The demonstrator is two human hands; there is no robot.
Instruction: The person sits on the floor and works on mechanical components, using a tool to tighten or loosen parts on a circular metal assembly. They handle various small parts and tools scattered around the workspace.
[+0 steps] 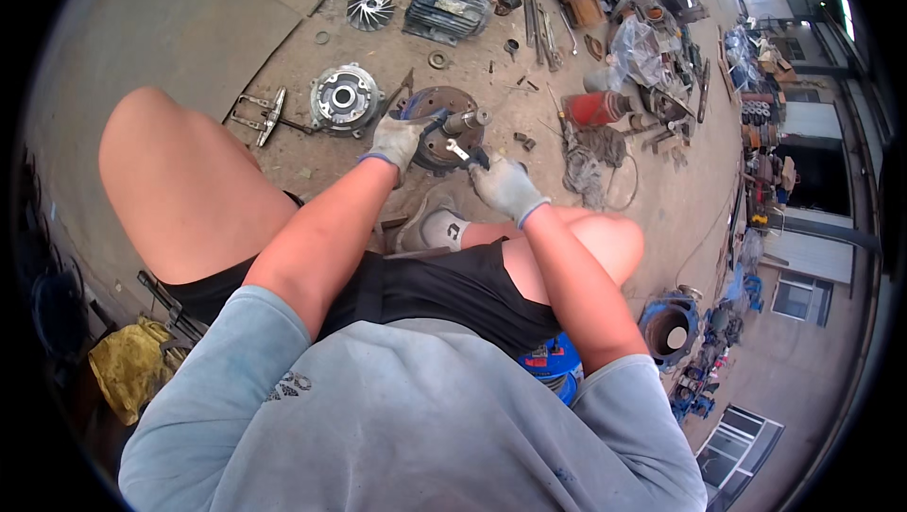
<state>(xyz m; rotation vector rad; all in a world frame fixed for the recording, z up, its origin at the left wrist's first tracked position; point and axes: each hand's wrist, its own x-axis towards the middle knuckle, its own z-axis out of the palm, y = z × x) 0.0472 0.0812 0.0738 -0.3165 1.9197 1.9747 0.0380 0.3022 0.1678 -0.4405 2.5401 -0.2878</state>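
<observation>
Both my hands wear grey-white gloves. At the left side of a rusty round flange (436,145), my left hand (395,142) grips its edge, with dark fingertips partly hidden against it. A metal shaft (469,121) sticks out from the flange, tilted up to the right. My right hand (505,183) is closed around a wrench; the silver open end of the wrench (457,148) lies over the flange face, below the shaft. I cannot tell whether it sits on a bolt. Left of the flange lies a silver round end cover (346,99) with a hole in its middle.
Near the cover lies a gear puller (262,116). Farther off stand a finned motor housing (447,9) and a fan impeller (369,8). A red cylinder (597,109), a rag (593,155) and several long tools (542,30) lie to the right. My shoe (427,219) is just below the flange.
</observation>
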